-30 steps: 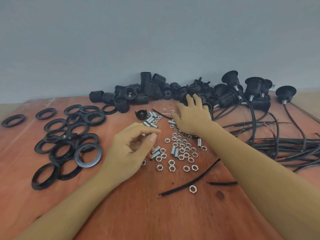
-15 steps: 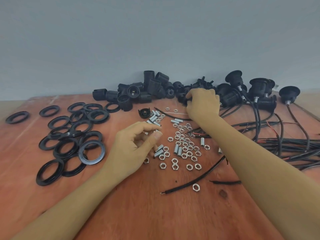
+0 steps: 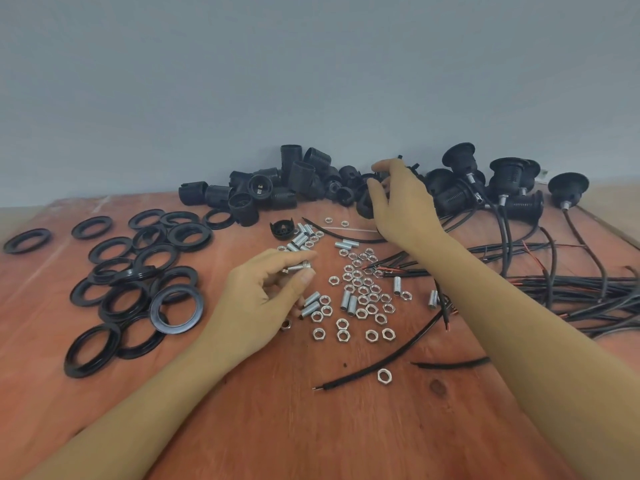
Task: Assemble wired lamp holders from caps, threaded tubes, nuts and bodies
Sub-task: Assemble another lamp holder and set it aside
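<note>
Reaching farther back now, the right hand curls its fingers round a black plastic cap, the left hand pinches a silver threaded tube; several wired black holders stand finished just right, loose silver hex nuts remain between.

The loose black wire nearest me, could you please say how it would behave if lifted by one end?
The loose black wire is thin, long and curved, so it would probably droop, not stay stiff. It looks light; its trailing end might drag the lone nut beside it.
</note>
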